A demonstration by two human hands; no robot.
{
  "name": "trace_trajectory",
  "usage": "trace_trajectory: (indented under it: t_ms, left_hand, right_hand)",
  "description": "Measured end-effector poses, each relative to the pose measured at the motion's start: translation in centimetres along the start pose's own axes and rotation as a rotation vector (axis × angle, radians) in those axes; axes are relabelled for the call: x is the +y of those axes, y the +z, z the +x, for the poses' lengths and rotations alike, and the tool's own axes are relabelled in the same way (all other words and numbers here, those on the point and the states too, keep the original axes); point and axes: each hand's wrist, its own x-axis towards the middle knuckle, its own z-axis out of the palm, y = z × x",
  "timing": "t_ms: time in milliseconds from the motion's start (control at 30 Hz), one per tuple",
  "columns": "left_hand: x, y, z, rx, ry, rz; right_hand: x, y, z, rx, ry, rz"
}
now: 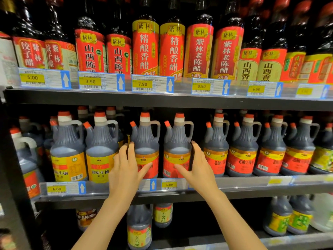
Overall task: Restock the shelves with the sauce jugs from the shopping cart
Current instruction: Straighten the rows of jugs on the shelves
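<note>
My left hand point(126, 165) and right hand point(196, 163), fingers straight, flank two red-label soy sauce jugs point(146, 150); an uneven push could topple them into neighbouring yellow-label jugs point(100, 152).

Two forearms rise from the lower edge of the view, both bare up to the frame's border; no sleeve, cuff or glove shows on either; the left hand point(126, 166) has no ring, watch or band on the wrist or fingers that can be seen; the right hand point(196, 168) is likewise unadorned; the forearms are slim and smooth, without marks or tattoos visible; the fingers are long and slender; the nails are too blurred to tell whether trimmed or painted; nothing else of the person appears
</note>
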Motion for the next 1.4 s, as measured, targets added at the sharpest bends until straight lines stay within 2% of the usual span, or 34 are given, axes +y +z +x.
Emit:
trace_trajectory:
  t_ms: [100,233,533,667,867,1133,1300,1400]
  left_hand:
    - [0.9,-0.4,0.0,0.097,0.106,0.003]
    - [4.2,-0.1,-0.2,0.127,0.241,-0.025]
    - [14.2,2.2,0.5,0.147,0.355,-0.085]
    - [18.5,4.2,0.7,0.108,0.285,-0.082]
    - [22.1,7.1,1.1,0.065,0.076,-0.085]
    - [23.3,8.9,0.9,-0.020,-0.131,-0.179]
    - [23.5,9.0,0.9,-0.070,-0.201,-0.245]
    - [23.3,9.2,0.7,-0.045,-0.192,-0.252]
  right_hand:
    - [1.1,-1.6,-0.8,0.071,-0.020,-0.096]
    - [2.8,-4.2,-1.7,0.150,0.033,-0.201]
    - [8.6,-10.2,-1.5,0.207,0.105,-0.338]
    - [11.3,-11.7,-0.4,0.200,0.114,-0.328]
    - [14.3,-12.1,1.6,0.104,0.110,-0.257]
    - [15.0,-11.3,3.0,0.080,0.107,-0.171]
    - [15.2,-11.1,3.2,0.088,0.093,-0.090]
    - [15.5,-11.1,3.1,0.086,0.080,-0.077]
